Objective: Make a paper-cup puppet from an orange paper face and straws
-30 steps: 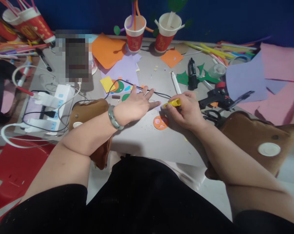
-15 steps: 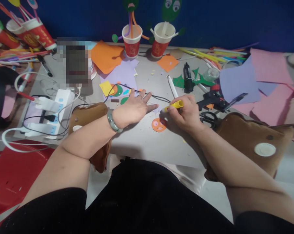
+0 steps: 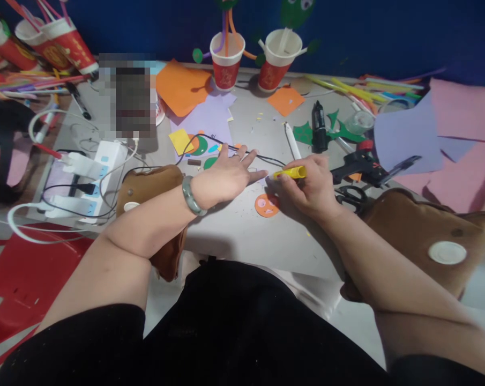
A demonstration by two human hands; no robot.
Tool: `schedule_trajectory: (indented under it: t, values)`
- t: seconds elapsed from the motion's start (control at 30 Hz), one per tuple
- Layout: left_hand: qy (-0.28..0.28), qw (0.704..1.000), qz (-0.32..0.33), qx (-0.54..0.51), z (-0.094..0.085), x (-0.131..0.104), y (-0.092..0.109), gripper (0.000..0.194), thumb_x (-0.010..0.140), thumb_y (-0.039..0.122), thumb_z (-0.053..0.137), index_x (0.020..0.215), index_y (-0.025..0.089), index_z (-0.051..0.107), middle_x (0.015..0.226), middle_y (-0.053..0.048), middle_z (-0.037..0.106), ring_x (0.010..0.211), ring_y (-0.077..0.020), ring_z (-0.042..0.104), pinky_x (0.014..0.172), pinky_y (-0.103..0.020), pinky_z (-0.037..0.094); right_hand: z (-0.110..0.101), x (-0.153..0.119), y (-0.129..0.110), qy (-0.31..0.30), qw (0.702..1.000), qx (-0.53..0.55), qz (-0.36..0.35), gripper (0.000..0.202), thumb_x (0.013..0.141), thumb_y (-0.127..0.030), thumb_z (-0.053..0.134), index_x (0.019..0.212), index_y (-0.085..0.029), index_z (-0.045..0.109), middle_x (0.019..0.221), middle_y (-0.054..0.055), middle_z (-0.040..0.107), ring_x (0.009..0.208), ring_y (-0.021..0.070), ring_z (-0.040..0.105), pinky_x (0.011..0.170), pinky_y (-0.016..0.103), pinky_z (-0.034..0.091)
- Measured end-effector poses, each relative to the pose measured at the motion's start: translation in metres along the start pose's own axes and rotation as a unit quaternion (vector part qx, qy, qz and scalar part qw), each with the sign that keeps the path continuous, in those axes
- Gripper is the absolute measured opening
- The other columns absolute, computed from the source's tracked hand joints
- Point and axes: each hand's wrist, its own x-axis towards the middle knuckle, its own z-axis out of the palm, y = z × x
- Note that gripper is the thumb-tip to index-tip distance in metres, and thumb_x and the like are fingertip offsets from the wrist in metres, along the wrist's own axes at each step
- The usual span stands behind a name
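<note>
My left hand (image 3: 230,174) lies on the table with its fingers spread. One fingertip is at a small purple piece of paper (image 3: 261,181), close to the tip of a yellow glue stick. My right hand (image 3: 313,185) is closed around that yellow glue stick (image 3: 292,172), tilted with its pale tip down toward the paper. Just below sits an orange paper circle (image 3: 267,205) with pink eyes and a mouth on it. A black cable (image 3: 270,159) runs behind both hands. A white pen (image 3: 292,140) lies beyond my right hand.
Two red paper cups (image 3: 227,61) with straws stand at the back. Scissors (image 3: 351,198), a black marker (image 3: 319,126) and green paper scraps (image 3: 302,134) lie to the right. A power strip (image 3: 101,177) with cables is at left. Brown cushion-like things (image 3: 411,241) flank the table edge.
The whole view has shifted slightly, so things appear a little farther right. My left hand stays spread, and my right hand still holds the glue stick near the purple paper.
</note>
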Motion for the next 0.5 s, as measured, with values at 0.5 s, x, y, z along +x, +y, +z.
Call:
schedule_trajectory:
  t: [0.5]
  values:
    - [-0.003, 1.000, 0.001, -0.002, 0.0011, 0.0005, -0.0001, 0.064, 0.113, 0.022, 0.047, 0.174, 0.038, 0.047, 0.190, -0.014, 0.030, 0.175, -0.0434, 0.028, 0.134, -0.077, 0.027, -0.0010, 0.0018, -0.0044, -0.013, 1.000, -0.001, 0.002, 0.024, 0.102, -0.047, 0.061, 0.101, -0.024, 0.070, 0.083, 0.008, 0.072, 0.084, 0.0292, 0.067, 0.096, 0.054, 0.059]
